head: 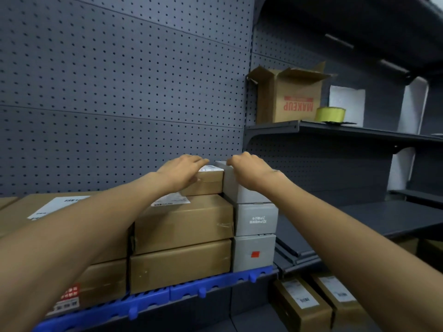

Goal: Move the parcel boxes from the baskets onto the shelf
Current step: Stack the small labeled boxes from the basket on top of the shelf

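Parcel boxes are stacked on the shelf with the blue front rail (pixel 215 286). My left hand (pixel 182 171) lies flat on a small brown box (pixel 208 185) that tops two larger brown boxes (pixel 184 224). My right hand (pixel 249 171) rests with curled fingers on the top grey box (pixel 239 190) of a stack of three grey boxes (pixel 256 219) at the shelf's right end. Neither hand lifts its box; both boxes sit on their stacks. More brown boxes (pixel 48 209) fill the shelf to the left, partly hidden by my left forearm.
A grey pegboard wall (pixel 119 92) backs the shelf. To the right, a dark shelf unit holds an open "MAKEUP" carton (pixel 290 99) and a yellow tape roll (pixel 330 114). A bare dark shelf (pixel 383 219) lies lower right. Two labelled brown parcels (pixel 311 305) stand below it.
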